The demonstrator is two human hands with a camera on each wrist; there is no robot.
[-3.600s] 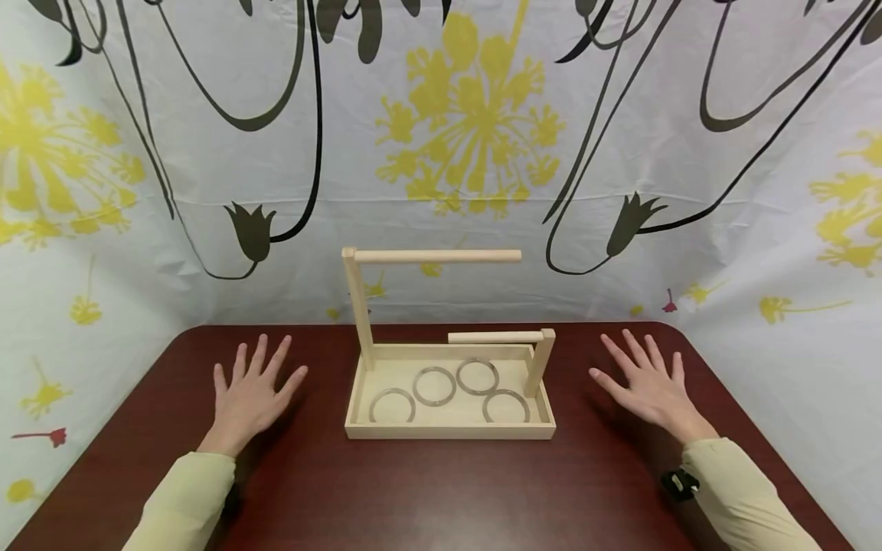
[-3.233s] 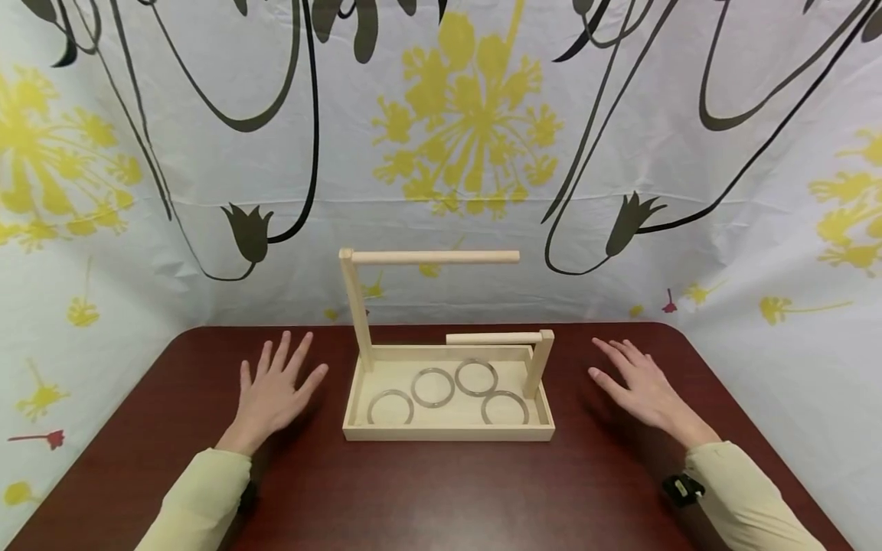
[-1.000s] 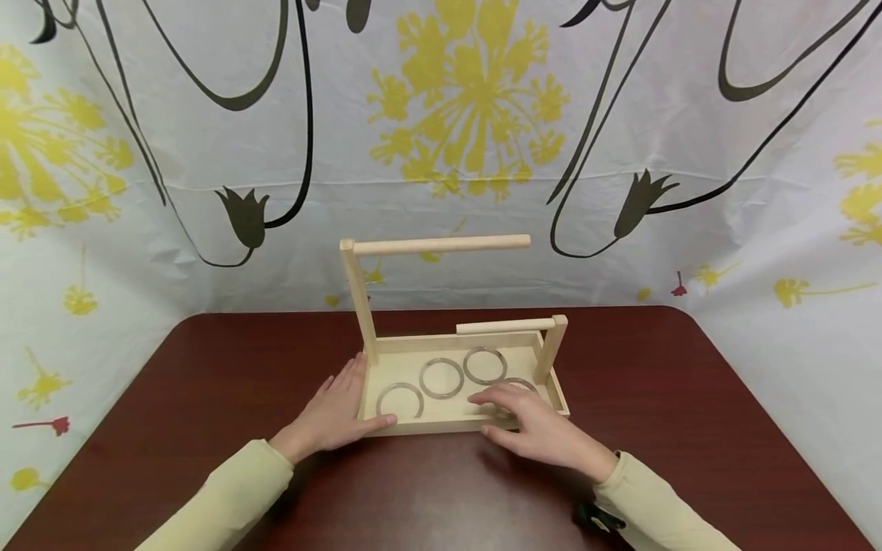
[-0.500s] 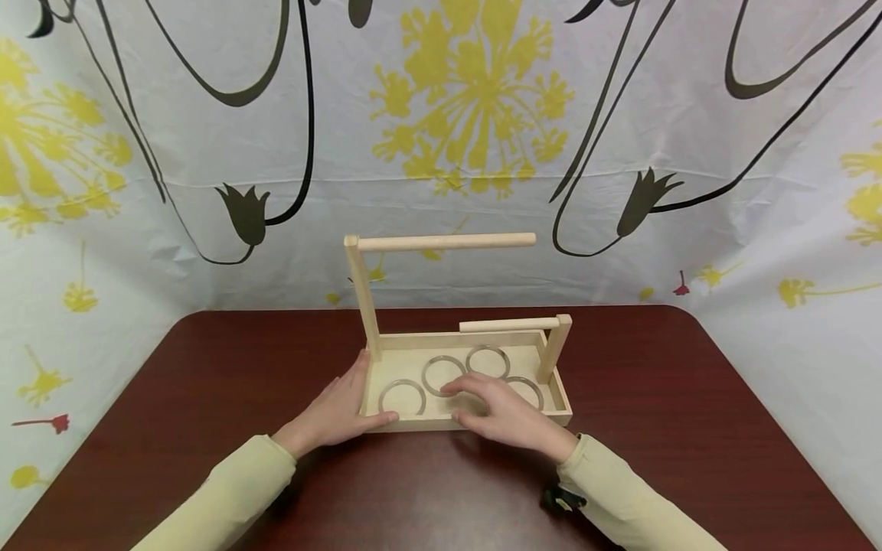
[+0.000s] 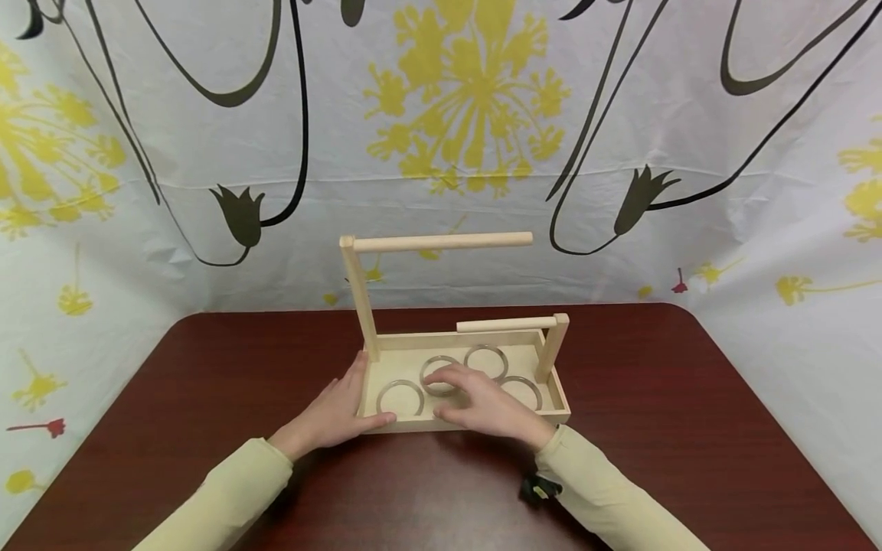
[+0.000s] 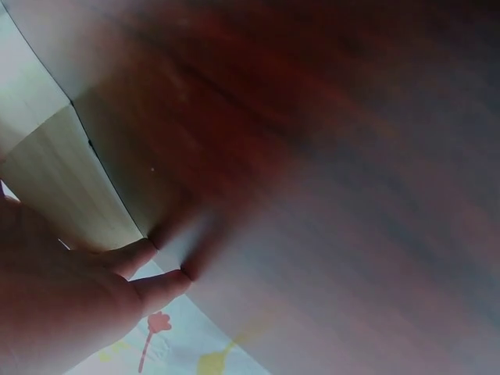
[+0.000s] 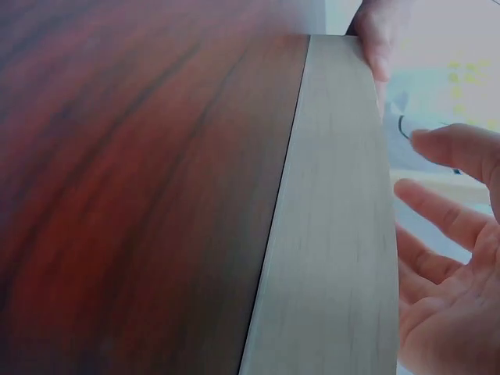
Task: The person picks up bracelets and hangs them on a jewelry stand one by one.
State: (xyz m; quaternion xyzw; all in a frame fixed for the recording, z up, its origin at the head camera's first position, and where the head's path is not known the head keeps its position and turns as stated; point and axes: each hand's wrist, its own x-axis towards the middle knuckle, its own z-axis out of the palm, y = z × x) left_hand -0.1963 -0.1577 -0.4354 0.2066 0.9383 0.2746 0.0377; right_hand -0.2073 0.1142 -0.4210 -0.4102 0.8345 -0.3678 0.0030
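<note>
A pale wooden tray (image 5: 423,424) on the dark red table has several greyish see-through rings lying in it. My left hand (image 5: 334,409) rests against the tray's left end, its straight fingers along the side and its thumb on the front rim. Over the tray's middle hovers my right hand (image 5: 485,405), its thumb and bent forefinger apart. The forefinger tip covers part of the middle ring (image 5: 439,357); contact cannot be told. The right wrist view shows the right hand (image 7: 457,289) beyond the front wall (image 7: 328,211), with nothing between thumb and forefinger.
A tall post at the tray's left end carries a long wooden bar (image 5: 441,242) above the tray. At the right end a low post bears a shorter bar (image 5: 506,324) pointing left. Behind the table (image 5: 654,367) hangs a patterned white cloth (image 5: 441,191).
Both hands have come in from the table's sides to the tray. Lately my right hand has moved left over the tray towards the middle ring, while my left hand stays at the left end.
</note>
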